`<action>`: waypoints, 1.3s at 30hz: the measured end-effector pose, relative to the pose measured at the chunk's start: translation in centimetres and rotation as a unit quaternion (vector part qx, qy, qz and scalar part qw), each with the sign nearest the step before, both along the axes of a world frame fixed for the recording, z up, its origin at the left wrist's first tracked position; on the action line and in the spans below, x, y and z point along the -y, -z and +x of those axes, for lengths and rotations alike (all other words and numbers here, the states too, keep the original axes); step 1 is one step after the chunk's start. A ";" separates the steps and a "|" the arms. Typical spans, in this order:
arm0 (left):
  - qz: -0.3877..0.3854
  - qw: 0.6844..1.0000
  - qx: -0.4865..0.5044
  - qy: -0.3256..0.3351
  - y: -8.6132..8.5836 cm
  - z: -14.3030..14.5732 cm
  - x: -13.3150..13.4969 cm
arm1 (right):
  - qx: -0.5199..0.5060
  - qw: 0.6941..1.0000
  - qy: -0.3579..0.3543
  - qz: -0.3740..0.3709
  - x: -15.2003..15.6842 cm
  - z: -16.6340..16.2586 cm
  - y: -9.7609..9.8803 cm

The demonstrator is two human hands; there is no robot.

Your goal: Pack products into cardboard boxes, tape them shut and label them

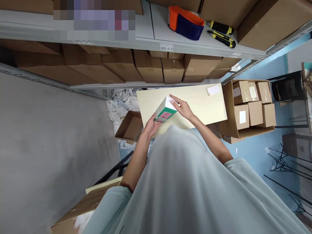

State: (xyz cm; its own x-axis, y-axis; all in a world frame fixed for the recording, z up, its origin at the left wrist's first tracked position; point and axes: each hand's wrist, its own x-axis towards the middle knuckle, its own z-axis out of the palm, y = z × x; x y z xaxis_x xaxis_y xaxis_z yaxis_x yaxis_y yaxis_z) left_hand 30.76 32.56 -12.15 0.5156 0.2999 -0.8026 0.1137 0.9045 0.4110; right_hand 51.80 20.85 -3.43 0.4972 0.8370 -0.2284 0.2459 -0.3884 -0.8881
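Observation:
A small green and white carton (165,110) with a pink panel is held tilted over a cream tabletop (195,97). My left hand (151,126) grips its lower left end, thumb on the near side and fingers underneath. At the upper right end, my right hand (182,108) is closed around the white face, with the thumb on top and the index finger along the far edge. Toward the right end of the tabletop lies a white label or slip of paper (213,90).
Right of the table stands a large open carton (230,107) filled with several brown boxes. An open brown box (130,126) sits at left beside white paper scraps (124,100). Above, a metal shelf (143,37) holds a tape dispenser (186,22), two utility knives (221,34) and cardboard boxes.

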 end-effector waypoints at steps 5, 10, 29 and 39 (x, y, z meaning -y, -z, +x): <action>-0.060 0.997 0.055 0.006 0.6 -1.2 0.4 | 0.158 0.983 -0.093 0.005 -0.7 -2.8 -2.1; -0.074 0.996 0.040 -0.040 1.9 -1.2 1.1 | 0.245 0.954 -0.164 -0.055 -0.2 -7.2 -2.2; 0.040 0.999 0.031 0.006 1.9 -2.0 3.6 | 0.144 0.973 0.171 -0.059 3.5 -8.0 0.9; 0.128 0.988 0.040 0.081 1.1 -2.5 5.3 | 0.127 0.973 0.178 -0.078 3.2 -3.1 1.4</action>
State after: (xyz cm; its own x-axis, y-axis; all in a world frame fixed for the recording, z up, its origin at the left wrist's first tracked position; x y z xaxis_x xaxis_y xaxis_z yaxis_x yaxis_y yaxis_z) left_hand 28.26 27.24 -13.28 0.6327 0.3963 -0.6653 0.2056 0.7424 0.6377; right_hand 48.71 17.61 -4.81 0.8061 0.5663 -0.1718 0.2742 -0.6147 -0.7396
